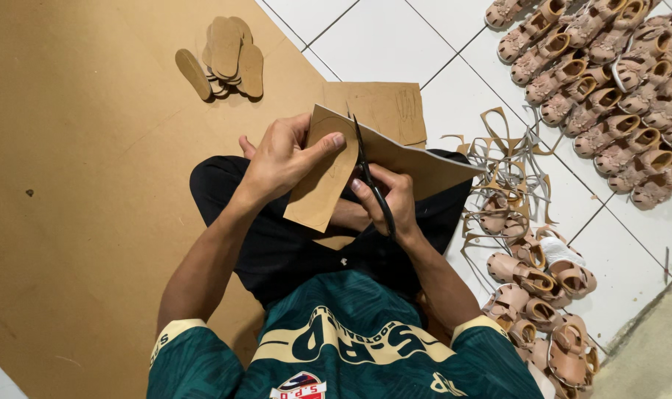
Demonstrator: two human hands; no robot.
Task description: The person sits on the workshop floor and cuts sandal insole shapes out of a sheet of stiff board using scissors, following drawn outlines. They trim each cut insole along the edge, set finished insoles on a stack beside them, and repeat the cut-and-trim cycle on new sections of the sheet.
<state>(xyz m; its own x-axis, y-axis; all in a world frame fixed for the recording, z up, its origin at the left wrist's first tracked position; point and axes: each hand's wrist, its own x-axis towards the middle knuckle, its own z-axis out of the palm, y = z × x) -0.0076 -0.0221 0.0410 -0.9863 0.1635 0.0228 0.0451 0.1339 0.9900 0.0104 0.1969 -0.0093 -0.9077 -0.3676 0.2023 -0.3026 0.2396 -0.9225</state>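
Note:
My left hand (284, 157) grips a piece of brown board (328, 181) over my lap, thumb on top near its curved cut edge. My right hand (391, 203) is closed around black scissors (369, 177), whose blades point up into the board along a curved line. The board stretches right across my knee to a point. I sit cross-legged in black trousers and a green shirt.
A large brown board sheet (92, 207) covers the floor at left, with a pile of cut sole shapes (229, 55) on it. Another board offcut (384, 107) lies ahead. Thin trimmings (509, 155) and tan sandals (609, 81) lie on white tiles at right.

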